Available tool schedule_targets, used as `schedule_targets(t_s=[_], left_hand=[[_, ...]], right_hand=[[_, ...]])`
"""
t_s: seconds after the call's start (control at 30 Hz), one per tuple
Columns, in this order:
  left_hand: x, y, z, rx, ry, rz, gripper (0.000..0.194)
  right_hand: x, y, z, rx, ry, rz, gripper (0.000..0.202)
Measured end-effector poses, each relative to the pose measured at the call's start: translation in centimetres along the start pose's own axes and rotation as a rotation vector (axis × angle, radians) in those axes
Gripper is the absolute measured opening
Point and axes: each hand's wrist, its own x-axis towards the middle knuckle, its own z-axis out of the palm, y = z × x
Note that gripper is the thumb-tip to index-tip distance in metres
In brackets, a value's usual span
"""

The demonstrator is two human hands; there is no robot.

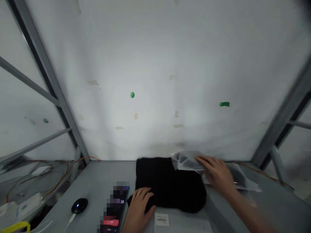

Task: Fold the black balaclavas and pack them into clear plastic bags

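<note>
A folded black cloth item (167, 184) lies flat on the grey table; its exact kind does not show. My left hand (139, 207) rests on its lower left corner, fingers stretched out and thumb apart. Over the cloth's far right part my right hand (216, 173) grips a clear plastic bag (186, 161), which bunches up around the fingers. This hand is a little blurred and its thumb is hidden. Under the cloth's near edge, a flat pale package with a white barcode label (162, 220) sticks out toward me.
Left of my left hand lies a phone (116, 207) with its screen lit. Farther left is a round black device (79, 205) on a white cable. More clear plastic (243, 181) spreads at the right. A metal frame (70, 129) and white sheeting (155, 64) enclose the grey table (104, 173).
</note>
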Motion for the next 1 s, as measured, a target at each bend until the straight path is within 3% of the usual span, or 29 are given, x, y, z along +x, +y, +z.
schedule_targets(t_s=[0.13,0.2,0.27,0.33,0.4,0.47,0.53,0.63,0.7,0.8,0.9,1.0], left_hand=[[0.2,0.2,-0.1,-0.031,-0.083,-0.053,0.037],[0.2,0.1,-0.2,-0.038,-0.091,-0.052,0.036],[0.1,-0.2,-0.4,-0.039,-0.096,-0.044,0.038],[0.0,-0.8,-0.5,-0.038,-0.096,-0.035,0.042],[0.0,-1.3,-0.8,-0.037,-0.084,-0.035,0.04],[0.3,-1.7,-1.3,-0.031,-0.068,-0.04,0.033],[1.0,-1.8,-1.9,-0.015,-0.061,-0.039,0.03],[2.3,-1.6,-3.0,0.013,-0.072,-0.026,0.03],[2.9,-1.5,-3.6,0.032,-0.126,0.008,0.029],[2.5,-1.9,-4.2,0.03,-0.172,0.042,0.03],[1.0,-2.6,-4.6,-0.086,-0.011,0.004,0.022],[-0.9,-2.7,-5.1,-0.241,0.115,-0.048,0.019]], right_hand=[[-4.4,9.2,-1.9,-0.176,0.023,0.169,0.046],[-6.7,11.9,-1.7,-0.196,-0.017,0.221,0.045],[-8.3,12.5,-1.3,-0.19,-0.049,0.258,0.045],[-9.1,10.7,-0.9,-0.149,-0.043,0.283,0.045],[-9.3,6.7,-0.9,-0.042,-0.044,0.257,0.043],[-9.2,1.5,-1.0,0.149,-0.154,0.107,0.04],[-9.0,-3.4,-1.0,0.31,-0.288,-0.043,0.052],[-8.2,-7.5,-0.4,0.404,-0.312,-0.095,0.038],[-7.4,-7.8,0.2,0.457,-0.268,-0.041,0.023],[-6.3,-6.5,0.6,0.574,-0.154,0.141,0.021],[-5.9,-5.4,0.1,0.703,-0.048,0.323,0.025],[-6.5,-5.2,-0.6,0.826,-0.051,0.397,0.027]])
